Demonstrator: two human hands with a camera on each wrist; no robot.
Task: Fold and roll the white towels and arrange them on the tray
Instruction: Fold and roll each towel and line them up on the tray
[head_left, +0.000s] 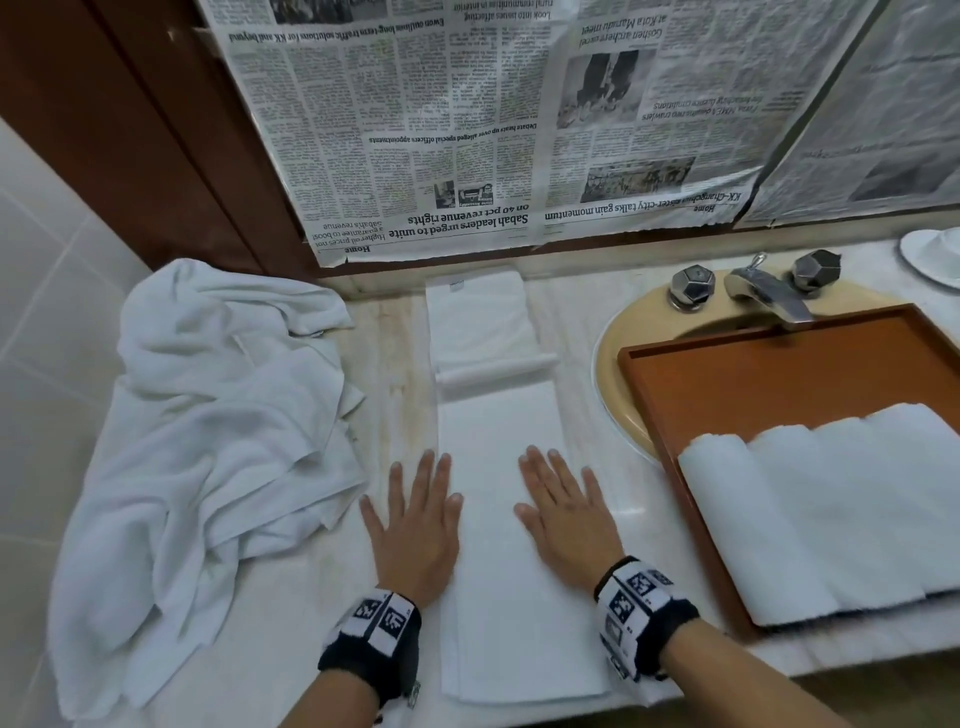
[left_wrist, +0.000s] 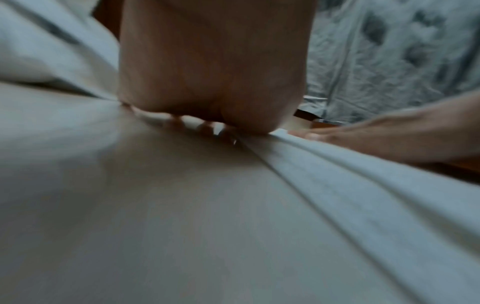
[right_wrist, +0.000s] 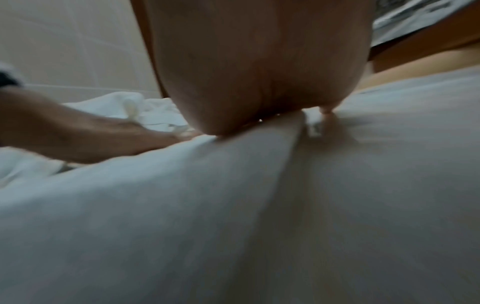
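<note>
Head view showed, at the left of the frame, a crumpled heap of towels (head_left: 218, 441) spread over the marble tabletop (head_left: 384, 364) and hanging past its near edge. Just right of the heap, at lower centre, the left hand (head_left: 415, 530) lay flat, fingers straight and spread, its grip released, pressing the left edge of the folded towel (head_left: 498, 545). That towel was a long narrow strip running from the near edge up toward the newspaper (head_left: 467, 130) on the wall at the top of the frame, with a small raised fold across it at mid-frame. The right hand (head_left: 566, 514) lay flat on the strip's right edge, fingers straight, grip likewise released, holding nothing. Both wrists wore black-and-white marked bands. Right of centre sat a beige sink (head_left: 618, 374) with a metal tap (head_left: 769, 296) and two knobs. The brown tray (head_left: 753, 384) rested over the sink at the right, and four rolls (head_left: 831, 514) lay side by side, touching, in its near part. A white dish (head_left: 930, 254) stood at the far right edge.

Left wrist view showed the left palm (left_wrist: 213, 72) down on white cloth; right wrist view showed the right palm (right_wrist: 259, 72) the same, both blurred.
</note>
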